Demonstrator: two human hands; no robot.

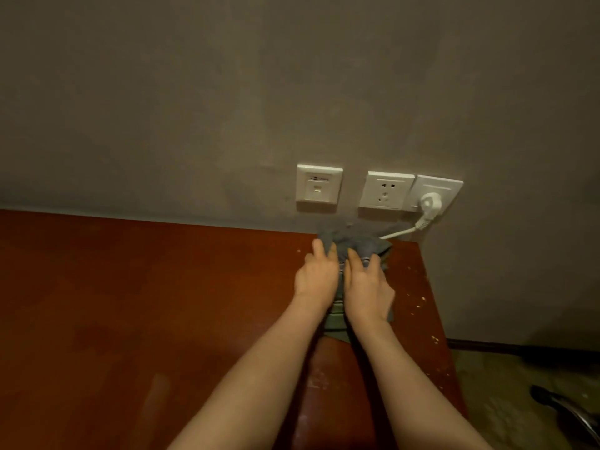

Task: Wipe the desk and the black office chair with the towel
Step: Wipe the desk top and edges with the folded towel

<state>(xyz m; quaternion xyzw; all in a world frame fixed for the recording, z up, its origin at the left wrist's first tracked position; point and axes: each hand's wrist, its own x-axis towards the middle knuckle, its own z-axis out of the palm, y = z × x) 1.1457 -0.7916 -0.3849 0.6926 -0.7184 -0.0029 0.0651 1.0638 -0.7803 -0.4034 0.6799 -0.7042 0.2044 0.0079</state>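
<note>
Head view shows two hands side by side, nearly touching, on one grey towel [360, 243] bunched at the far right corner of one red-brown desk [162, 287], against the wall [292, 92]. The left hand [316, 277] and right hand [368, 287] both press the cloth down, fingers mostly straight. Three white wall plates [384, 190] sit above it. One white plug [430, 201] fills the rightmost. One piece of the chair [565, 407] shows at lower right.

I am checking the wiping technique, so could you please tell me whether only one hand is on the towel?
No, both the left hand and the right hand press on the towel on the desk.
</note>
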